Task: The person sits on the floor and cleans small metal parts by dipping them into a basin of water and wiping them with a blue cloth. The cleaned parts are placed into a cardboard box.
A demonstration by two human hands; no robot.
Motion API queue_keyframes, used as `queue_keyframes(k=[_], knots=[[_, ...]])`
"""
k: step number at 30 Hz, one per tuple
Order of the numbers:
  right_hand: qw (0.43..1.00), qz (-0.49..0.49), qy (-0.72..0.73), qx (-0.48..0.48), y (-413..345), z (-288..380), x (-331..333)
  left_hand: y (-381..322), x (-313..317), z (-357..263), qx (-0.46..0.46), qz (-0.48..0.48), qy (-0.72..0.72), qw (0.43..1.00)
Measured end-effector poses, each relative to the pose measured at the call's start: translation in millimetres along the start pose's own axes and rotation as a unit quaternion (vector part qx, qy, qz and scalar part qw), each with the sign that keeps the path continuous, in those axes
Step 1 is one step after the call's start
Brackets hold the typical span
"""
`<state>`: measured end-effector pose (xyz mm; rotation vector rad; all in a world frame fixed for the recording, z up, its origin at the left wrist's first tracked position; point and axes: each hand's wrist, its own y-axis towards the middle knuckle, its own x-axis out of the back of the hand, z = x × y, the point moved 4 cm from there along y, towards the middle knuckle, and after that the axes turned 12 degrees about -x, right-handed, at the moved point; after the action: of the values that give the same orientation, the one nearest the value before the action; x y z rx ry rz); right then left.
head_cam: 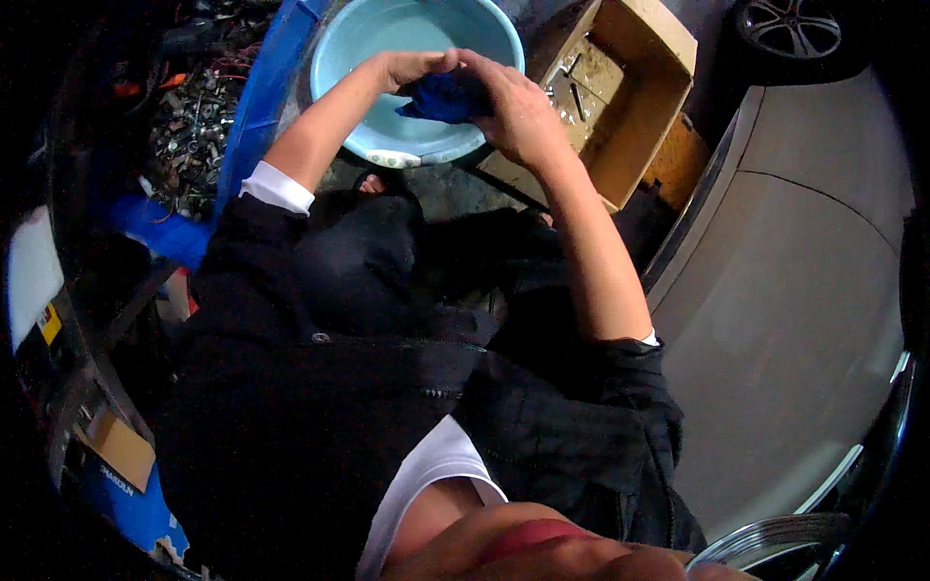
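Note:
Both my hands are raised over a light blue plastic basin [330, 65] that holds some liquid. Between them is a crumpled dark blue cloth [443, 99]. My left hand [418, 69] curls at the cloth's upper left side. My right hand [519, 109] closes around its right side, with the fingertips of both hands meeting above it. The palms and part of the cloth are hidden. Beside the basin on the right stands an open cardboard box [639, 123] with small dark parts lying on its wet-looking bottom.
A blue bin [254, 94] at upper left holds a heap of metal bolts and fittings [192, 138]. On the right is a grey car body panel [792, 290], with an alloy wheel [792, 29] beyond it. A small open carton [120, 447] sits at lower left.

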<state>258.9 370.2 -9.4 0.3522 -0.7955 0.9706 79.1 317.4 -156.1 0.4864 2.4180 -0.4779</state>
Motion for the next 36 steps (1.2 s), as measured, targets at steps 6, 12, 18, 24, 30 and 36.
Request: queue_keyframes(k=[6, 12, 18, 24, 30, 36], knots=[[0.998, 0.014, -0.03, -0.054, 14, -23, -47, -24, -4, -6, 0.038, -0.002, 0.214, 0.976], [0.946, 0.254, -0.085, -0.183, 23, -66, -122, -44, 11, 27, 0.095, 0.003, 0.454, 0.886], [0.945, 0.193, -0.113, -0.238, 41, -97, -111, -33, 61, 59, -0.118, -0.194, 0.002, 0.974], [0.928, 0.097, -0.104, -0.344, 31, -124, -50, 7, 104, 117, -0.022, -0.101, 0.795, 0.598], [0.923, 0.114, -0.063, -0.363, 11, -132, -18, 41, 99, 134, 0.08, -0.048, 0.867, 0.49], [0.941, 0.089, -0.107, -0.308, 8, -109, -7, 11, 99, 97, 0.081, -0.199, 0.711, 0.67]])
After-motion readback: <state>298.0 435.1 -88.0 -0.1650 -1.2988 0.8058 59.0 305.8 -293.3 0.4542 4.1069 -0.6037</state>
